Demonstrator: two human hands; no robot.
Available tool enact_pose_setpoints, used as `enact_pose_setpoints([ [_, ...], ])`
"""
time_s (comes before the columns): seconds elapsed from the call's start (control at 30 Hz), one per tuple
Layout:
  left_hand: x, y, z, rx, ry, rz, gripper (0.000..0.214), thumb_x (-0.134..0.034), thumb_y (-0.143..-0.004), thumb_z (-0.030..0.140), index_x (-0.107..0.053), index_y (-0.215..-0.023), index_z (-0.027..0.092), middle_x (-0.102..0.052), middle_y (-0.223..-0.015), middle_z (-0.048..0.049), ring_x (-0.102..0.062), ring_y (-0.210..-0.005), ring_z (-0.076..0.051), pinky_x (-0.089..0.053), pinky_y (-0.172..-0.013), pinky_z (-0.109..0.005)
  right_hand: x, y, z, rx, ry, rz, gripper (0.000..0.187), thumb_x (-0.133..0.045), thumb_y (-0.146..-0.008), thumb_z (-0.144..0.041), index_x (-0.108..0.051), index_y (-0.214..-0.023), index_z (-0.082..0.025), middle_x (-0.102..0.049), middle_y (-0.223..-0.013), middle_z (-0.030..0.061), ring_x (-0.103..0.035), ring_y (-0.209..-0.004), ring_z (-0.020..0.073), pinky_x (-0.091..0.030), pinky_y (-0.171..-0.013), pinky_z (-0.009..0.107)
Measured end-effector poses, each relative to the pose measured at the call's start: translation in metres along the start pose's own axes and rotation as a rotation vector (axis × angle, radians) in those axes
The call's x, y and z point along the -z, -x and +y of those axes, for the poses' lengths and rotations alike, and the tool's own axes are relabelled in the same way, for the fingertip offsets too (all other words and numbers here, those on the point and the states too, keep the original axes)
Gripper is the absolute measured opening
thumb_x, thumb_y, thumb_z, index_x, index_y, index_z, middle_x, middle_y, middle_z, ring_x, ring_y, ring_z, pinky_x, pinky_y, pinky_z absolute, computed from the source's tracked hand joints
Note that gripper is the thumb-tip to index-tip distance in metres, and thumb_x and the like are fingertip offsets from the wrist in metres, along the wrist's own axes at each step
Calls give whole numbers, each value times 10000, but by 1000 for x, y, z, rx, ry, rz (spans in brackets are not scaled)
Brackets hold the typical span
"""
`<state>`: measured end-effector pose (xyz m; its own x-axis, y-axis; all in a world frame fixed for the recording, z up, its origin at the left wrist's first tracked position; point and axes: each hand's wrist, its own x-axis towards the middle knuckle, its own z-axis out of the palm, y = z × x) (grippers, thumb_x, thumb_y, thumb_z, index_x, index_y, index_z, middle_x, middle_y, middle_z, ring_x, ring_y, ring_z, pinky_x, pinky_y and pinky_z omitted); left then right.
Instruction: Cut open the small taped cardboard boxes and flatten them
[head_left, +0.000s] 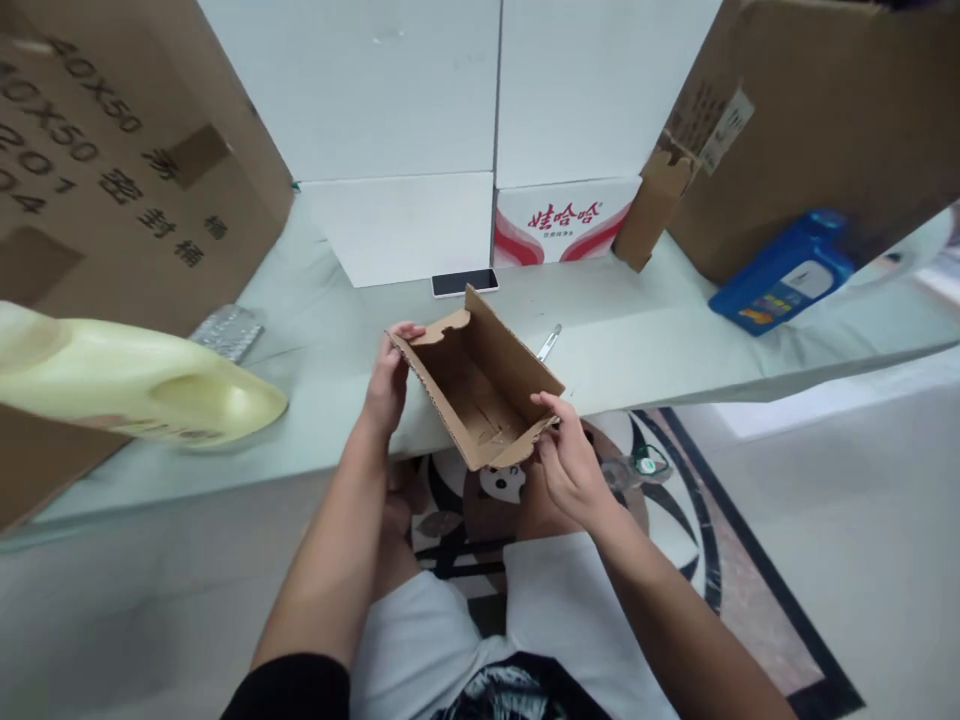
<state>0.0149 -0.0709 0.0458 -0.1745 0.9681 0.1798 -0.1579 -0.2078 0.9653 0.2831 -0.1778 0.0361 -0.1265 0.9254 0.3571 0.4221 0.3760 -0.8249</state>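
A small open cardboard box (480,385) is held tilted over the near edge of the white table (660,345), its open side facing me. My left hand (386,385) grips the box's far left corner, fingers curled over the flap. My right hand (570,460) pinches the near right flap between thumb and fingers. The inside of the box looks bare.
A cream plastic jug (135,385) lies at the left, by a big printed carton (112,190). A phone (465,282), a pen (549,343), white boxes (405,225), a red-printed box (562,222), a blue bottle (784,272) and another carton (817,130) sit behind.
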Motion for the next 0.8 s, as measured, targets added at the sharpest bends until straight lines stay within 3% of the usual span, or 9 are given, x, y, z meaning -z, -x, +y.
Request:
enact_pose_setpoints([
  [0.23, -10, 16, 4, 52, -148, -1, 564, -656, -728, 650, -594, -1131, 260, -692, -1209, -104, -616, -1242, -283, -483, -1041, -392, -1, 13, 13, -66, -49, 137, 523, -513, -1013, -364, -425, -1527, -334, -636, -1418, 97, -737, -973, 229, -646, -778, 386],
  [0.43, -12, 23, -1, 56, -284, 12, 600, -555, -830, 670, -538, -1274, 268, -615, -1389, -107, -498, -1425, -300, -369, -1211, -467, -4, 7, 7, 58, 82, 264, 362, -556, -1012, -397, -560, -1336, -234, -717, -1231, 123, -730, -1020, 236, -638, -804, 381],
  [0.63, -10, 26, -5, 49, -314, -9, 624, -514, -897, 614, -477, -1395, 241, -570, -1482, -147, -459, -1472, -334, -328, -1248, -533, 3, 3, -4, 90, 212, 234, 340, -558, -1014, -323, -570, -1343, -238, -711, -1271, 113, -734, -799, 178, -636, -700, 341],
  [0.8, -9, 25, -15, -8, -379, -2, 674, -506, -917, 621, -458, -1458, 222, -529, -1534, -163, -450, -1482, -339, -295, -1274, -534, -3, -9, -22, 249, 308, 192, 242, -570, -989, -191, -690, -1193, -242, -687, -1339, 110, -732, -1115, 225, -641, -880, 345],
])
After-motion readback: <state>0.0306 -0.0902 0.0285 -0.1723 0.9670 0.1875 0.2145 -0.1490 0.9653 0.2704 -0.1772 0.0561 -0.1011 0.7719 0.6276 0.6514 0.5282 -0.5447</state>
